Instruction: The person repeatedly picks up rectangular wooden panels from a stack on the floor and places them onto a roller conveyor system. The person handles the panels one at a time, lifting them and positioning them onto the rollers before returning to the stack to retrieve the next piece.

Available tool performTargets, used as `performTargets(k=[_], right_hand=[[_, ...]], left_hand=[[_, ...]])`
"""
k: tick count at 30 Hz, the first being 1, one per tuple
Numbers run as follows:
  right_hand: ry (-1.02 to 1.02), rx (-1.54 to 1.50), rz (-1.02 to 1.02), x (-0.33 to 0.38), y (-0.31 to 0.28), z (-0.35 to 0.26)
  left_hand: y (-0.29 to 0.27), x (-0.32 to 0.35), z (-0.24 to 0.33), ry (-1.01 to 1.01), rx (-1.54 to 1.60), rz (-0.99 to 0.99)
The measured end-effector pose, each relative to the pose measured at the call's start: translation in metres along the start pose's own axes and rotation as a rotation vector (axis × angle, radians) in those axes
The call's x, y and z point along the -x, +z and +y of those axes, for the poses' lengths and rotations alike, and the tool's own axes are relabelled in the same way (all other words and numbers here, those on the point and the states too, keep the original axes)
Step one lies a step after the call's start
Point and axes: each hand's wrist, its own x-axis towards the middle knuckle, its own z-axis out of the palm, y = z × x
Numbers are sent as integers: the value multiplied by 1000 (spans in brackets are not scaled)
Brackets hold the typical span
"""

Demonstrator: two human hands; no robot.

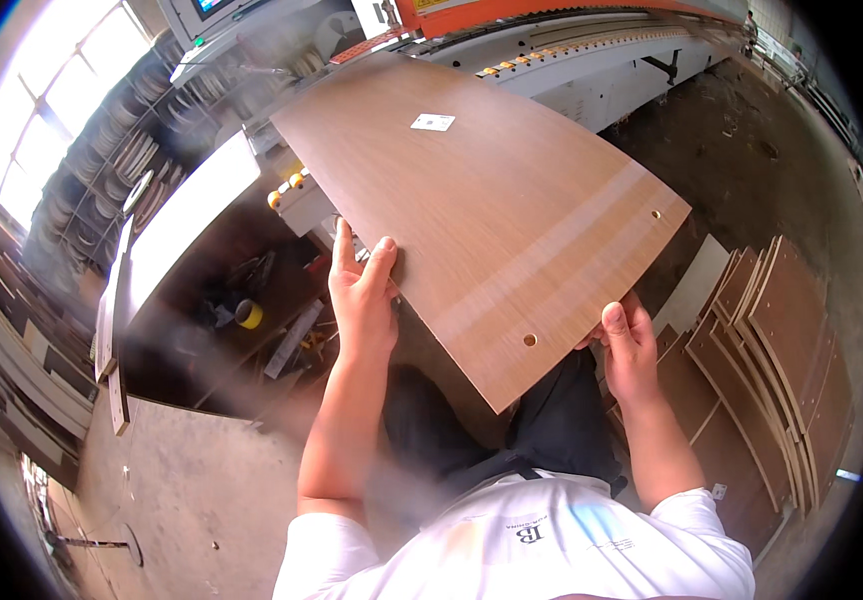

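Panel (491, 200) edges in left fingers (343, 247), right fingers (639, 318); floor (736, 135) beyond right edge.

downward fisheye view from head

Workshop (stacked panels (801, 335), long machine (596, 82)).

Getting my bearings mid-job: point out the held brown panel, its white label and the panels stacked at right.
Held brown panel (481, 212), head view: middle of its broad face.
White label (433, 122), head view: its middle.
Stacked panels (797, 340), head view: one panel's face.
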Motion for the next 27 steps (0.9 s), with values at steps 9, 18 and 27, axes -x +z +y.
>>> performTargets(k=[9,18,27], right_hand=[[26,21,120,-33,-46,-1],[15,8,249,-69,-86,-3],[199,274,293,81,-143,75]], left_hand=[[55,-20,-21,-48,37,-51],[125,-51,-52,-66,51,-191],[134,-75,-93,-151,-15,-456]])
